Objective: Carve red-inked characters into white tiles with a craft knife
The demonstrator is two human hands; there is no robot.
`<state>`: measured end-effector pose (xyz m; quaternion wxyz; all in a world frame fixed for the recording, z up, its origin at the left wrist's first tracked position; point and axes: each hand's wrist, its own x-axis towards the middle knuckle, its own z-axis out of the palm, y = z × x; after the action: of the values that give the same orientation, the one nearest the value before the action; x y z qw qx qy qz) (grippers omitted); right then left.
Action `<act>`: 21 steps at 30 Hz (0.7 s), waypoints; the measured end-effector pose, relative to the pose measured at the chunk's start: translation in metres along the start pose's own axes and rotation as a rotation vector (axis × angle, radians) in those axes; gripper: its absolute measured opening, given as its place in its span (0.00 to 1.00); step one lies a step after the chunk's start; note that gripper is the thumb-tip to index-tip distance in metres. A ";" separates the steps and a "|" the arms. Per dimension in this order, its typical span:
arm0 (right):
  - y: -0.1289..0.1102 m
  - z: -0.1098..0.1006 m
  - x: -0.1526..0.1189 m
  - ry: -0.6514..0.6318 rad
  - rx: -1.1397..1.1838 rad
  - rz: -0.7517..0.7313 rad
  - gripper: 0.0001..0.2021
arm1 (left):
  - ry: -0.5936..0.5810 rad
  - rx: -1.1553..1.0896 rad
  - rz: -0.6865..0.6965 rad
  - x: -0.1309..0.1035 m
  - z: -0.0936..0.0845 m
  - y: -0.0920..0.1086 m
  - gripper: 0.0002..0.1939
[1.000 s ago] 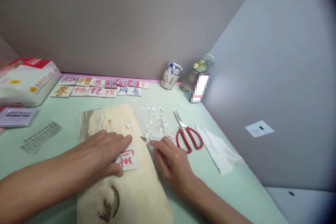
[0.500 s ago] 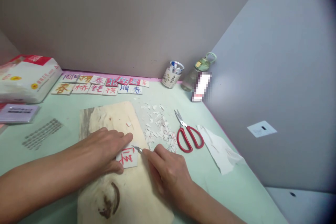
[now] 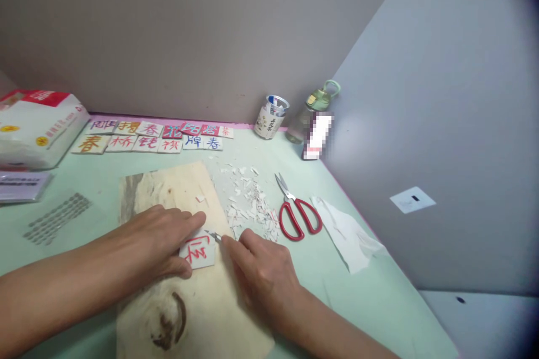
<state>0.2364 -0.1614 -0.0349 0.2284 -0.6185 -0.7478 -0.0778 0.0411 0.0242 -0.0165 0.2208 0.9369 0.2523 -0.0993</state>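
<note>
- card (image 3: 200, 253) with red writing: from my distant seat, through the head camera, i see it lying flat on the wooden board (image 3: 219, 305), partly covered by the left hand. it looks close to square, so i can pick out no clear long axis.
- left hand (image 3: 158, 241) comes across from the left, thumb at the near side of the card and forefinger at the far side. those two are moderately parted, holding the card down between them; i cannot tell how hard they press.
- right hand (image 3: 265, 263) is curled closed round a small knife (image 3: 216, 236), most of the handle hidden from me.
- the relation i judge to matter most: the knife points leftward, its tip at the card's far edge, just beside the left fingertips. the card lies to the left of the right fingers. the left hand is nearer, touching it; whether the blade touches too, i cannot tell.
- one little chip (image 3: 200, 198) sits on the board beyond the left hand. pale scraps (image 3: 252, 205) are strewn past the board's right edge, with red-handled scissors (image 3: 301, 219) just beside them and a crumpled tissue (image 3: 347, 235) further right.
</note>
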 end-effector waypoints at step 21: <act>-0.003 0.003 0.003 0.079 -0.017 -0.008 0.19 | -0.184 0.009 -0.069 -0.001 -0.018 0.018 0.19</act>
<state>0.2325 -0.1583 -0.0355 0.2522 -0.6139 -0.7399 -0.1094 0.0505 0.0185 0.0064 0.2350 0.9155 0.2628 -0.1936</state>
